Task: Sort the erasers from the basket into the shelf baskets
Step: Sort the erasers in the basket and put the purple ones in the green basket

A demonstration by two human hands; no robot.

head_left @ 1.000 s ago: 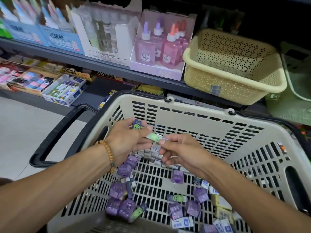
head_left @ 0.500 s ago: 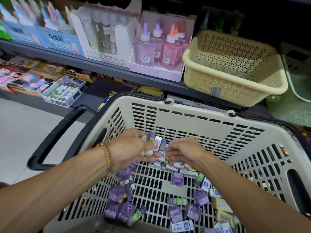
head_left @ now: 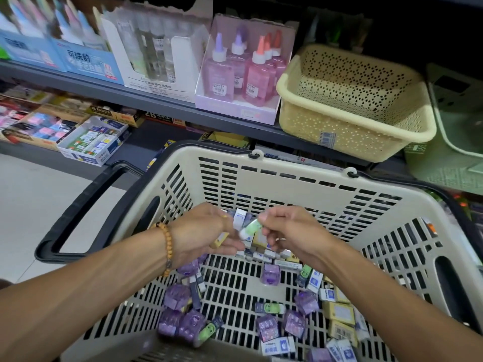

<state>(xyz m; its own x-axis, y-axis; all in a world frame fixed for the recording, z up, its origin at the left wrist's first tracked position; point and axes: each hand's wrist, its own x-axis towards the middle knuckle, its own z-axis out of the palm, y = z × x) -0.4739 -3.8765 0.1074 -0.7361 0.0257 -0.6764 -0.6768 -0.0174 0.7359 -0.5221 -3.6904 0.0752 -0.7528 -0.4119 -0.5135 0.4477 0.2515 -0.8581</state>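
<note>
The landmark is the shopping basket (head_left: 300,178), beige with slotted walls and a black handle (head_left: 78,212) folded out to its left over the pale floor (head_left: 31,205). Left of the basket, on the low shelf, stands a white carton of erasers (head_left: 91,141).

Above the basket's middle, the left hand (head_left: 201,233), with a bead bracelet (head_left: 167,246) on its wrist, curls its fingers round several small erasers; a yellow one (head_left: 219,240) sticks out of this grip. Just to the right of it, the right hand (head_left: 292,233) pinches a green eraser (head_left: 249,228) between thumb and fingers, and the two hands almost touch. Both are well below the basket's rim, with open room on either side up to the walls.

On the basket floor lie loose erasers: purple ones (head_left: 180,317) at the near left, white and yellow ones (head_left: 337,314) at the near right, and a row along the far wall.

Above and right of the basket, on the upper shelf, sits a cream perforated shelf basket (head_left: 352,126), next to pink glue bottles (head_left: 235,71). A green basket (head_left: 454,142) stands further right.
</note>
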